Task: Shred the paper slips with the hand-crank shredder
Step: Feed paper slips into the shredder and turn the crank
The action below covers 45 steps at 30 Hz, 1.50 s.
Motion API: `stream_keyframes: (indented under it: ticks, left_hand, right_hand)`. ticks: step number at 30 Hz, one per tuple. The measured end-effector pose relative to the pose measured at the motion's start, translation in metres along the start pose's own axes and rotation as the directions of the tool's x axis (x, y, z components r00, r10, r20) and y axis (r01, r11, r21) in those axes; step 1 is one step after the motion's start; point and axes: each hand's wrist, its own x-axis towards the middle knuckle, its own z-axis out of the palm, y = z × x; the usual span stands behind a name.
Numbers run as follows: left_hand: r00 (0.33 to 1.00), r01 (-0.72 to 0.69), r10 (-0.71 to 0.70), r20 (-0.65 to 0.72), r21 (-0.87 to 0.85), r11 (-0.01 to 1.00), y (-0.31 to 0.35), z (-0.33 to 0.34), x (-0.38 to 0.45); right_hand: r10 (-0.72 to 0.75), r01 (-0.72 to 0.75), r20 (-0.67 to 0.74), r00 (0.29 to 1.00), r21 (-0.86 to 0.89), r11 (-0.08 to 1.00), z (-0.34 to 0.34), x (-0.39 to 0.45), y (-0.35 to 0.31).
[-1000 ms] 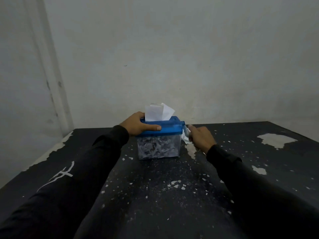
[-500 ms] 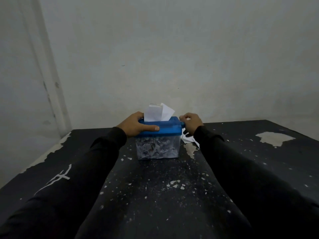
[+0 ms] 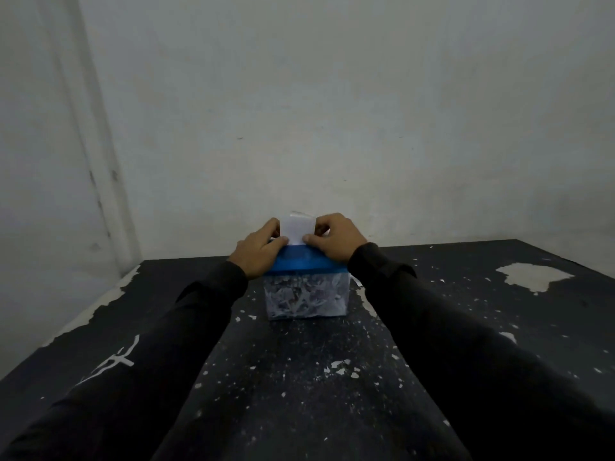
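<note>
A small hand-crank shredder (image 3: pixel 306 264) with a blue lid and a clear bin full of shreds (image 3: pixel 304 299) stands on the black table. White paper slips (image 3: pixel 298 227) stick upright out of the lid's slot. My left hand (image 3: pixel 258 252) rests on the lid's left end, its thumb and fingers pinching the slips' left edge. On the slips' right edge, my right hand (image 3: pixel 334 242) pinches with thumb in front and fingers curled behind. The crank is hidden behind my right hand and sleeve.
The black table (image 3: pixel 299 394) has chipped paint, with pale bare patches at the far right (image 3: pixel 532 276) and along the left edge. Small white flecks lie scattered in front of the shredder. A white wall stands close behind the table.
My right hand left the crank side of the shredder and moved up onto the slips. My left hand shifted from gripping the lid's end to pinching the slips. The camera moved closer.
</note>
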Motion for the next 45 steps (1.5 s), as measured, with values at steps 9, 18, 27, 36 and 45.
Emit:
stream_keyframes:
  ticks: [9, 18, 27, 36, 45]
  left_hand:
    - [0.999, -0.028, 0.028, -0.019, 0.041, 0.999, 0.009, -0.002, 0.003]
    - [0.999, 0.045, -0.045, 0.031, -0.001, 0.999, 0.025, -0.001, 0.022]
    - [0.996, 0.055, -0.064, -0.055, -0.148, 0.987, 0.025, 0.011, 0.018]
    - [0.985, 0.102, -0.127, -0.119, -0.196, 0.975, 0.023, 0.012, 0.014]
    - [0.967, 0.115, -0.178, -0.183, -0.309, 0.944, 0.02, 0.014, 0.012]
  right_hand:
    - [-0.017, 0.04, -0.119, 0.993, 0.193, 0.98, 0.001, 0.003, 0.0]
    - [0.156, -0.065, -0.265, 0.951, 0.324, 0.944, -0.001, 0.003, 0.011]
    - [0.191, -0.09, -0.272, 0.943, 0.345, 0.934, 0.0, 0.0, 0.012]
    - [0.204, -0.102, -0.25, 0.947, 0.368, 0.924, -0.001, 0.0, 0.015]
    - [0.183, -0.101, -0.227, 0.957, 0.331, 0.938, 0.003, -0.002, 0.013]
